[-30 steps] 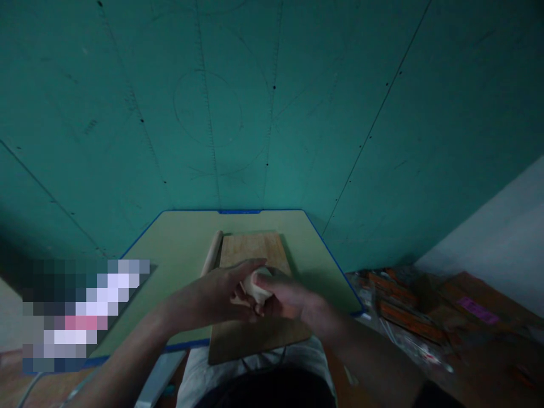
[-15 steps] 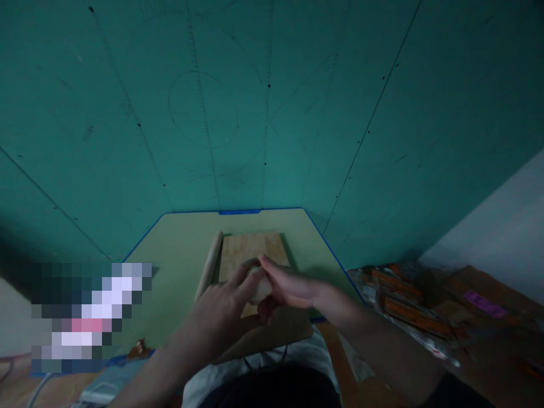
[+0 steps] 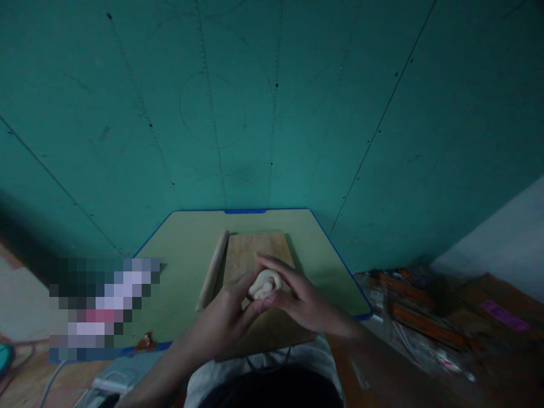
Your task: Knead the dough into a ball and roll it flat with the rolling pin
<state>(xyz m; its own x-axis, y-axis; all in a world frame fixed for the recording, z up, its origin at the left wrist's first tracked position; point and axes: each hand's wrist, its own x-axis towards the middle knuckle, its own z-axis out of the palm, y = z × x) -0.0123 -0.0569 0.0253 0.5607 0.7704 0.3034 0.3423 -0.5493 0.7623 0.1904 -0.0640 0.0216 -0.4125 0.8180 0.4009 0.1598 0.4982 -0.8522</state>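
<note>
A pale lump of dough (image 3: 264, 285) with folds on its top sits cupped between both hands, over a wooden cutting board (image 3: 257, 245). My left hand (image 3: 236, 306) wraps its left side, thumb along the near edge. On the other side, my right hand (image 3: 300, 292) curves round the dough, fingers reaching across the far side and thumb pressing near the folds. The undersides of the fingers are hidden, and I cannot tell whether the dough touches the board. Left of the board lies a wooden rolling pin (image 3: 213, 269).
The board lies on a pale green table (image 3: 178, 243) with blue edging, against a green wall (image 3: 238, 113). A blurred-out pixelated patch covers the table's left part. A metal clip (image 3: 147, 341) grips the near left edge. Plastic-wrapped orange items (image 3: 425, 323) and a cardboard box (image 3: 501, 300) lie at right.
Both hands have turned the dough, so its folded top now shows between them. The right hand has opened out round it. The whole view has shifted slightly.
</note>
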